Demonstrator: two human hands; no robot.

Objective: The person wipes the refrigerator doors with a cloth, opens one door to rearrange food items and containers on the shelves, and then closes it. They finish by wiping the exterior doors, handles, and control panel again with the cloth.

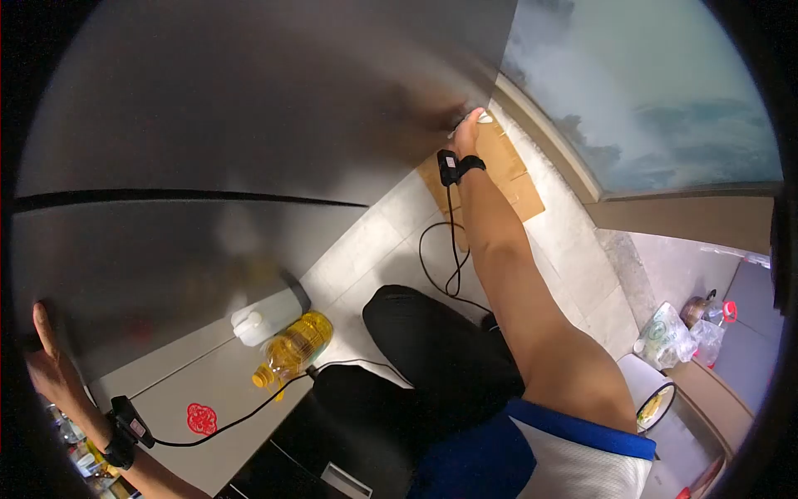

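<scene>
Head view, looking down past the knees. A large brushed-steel door panel [249,108] with a dark horizontal seam fills the upper left of the picture and serves as the landmark here.

Right hand [467,126]: stretched far out to the lower right corner of the steel panel, where a small white object, perhaps a cloth or tab [482,119], shows at the fingertips. The fingers are turned away and mostly hidden, so whether they pinch it or merely touch it cannot be told. A black wrist strap [455,165] with a trailing black cable [440,258] sits just behind the hand.

Left hand [48,366]: flat and spread, fingers up, pressed against the left edge of the steel panel and holding nothing. A second black wrist band [125,428] carries its own cable.

Below the panel, on the pale tiled floor [374,241]: a flattened brown cardboard sheet [507,170] beneath the right hand, a white plastic jug [264,316] touching a yellow bottle of cooking oil [293,348], and a red paper cut-out [200,418] nearer the left hand.

Progress, as judged: both hands are placed on the panel, which appears closed along the seam; no gap or opened part is visible, so the work on it looks barely begun.
</scene>
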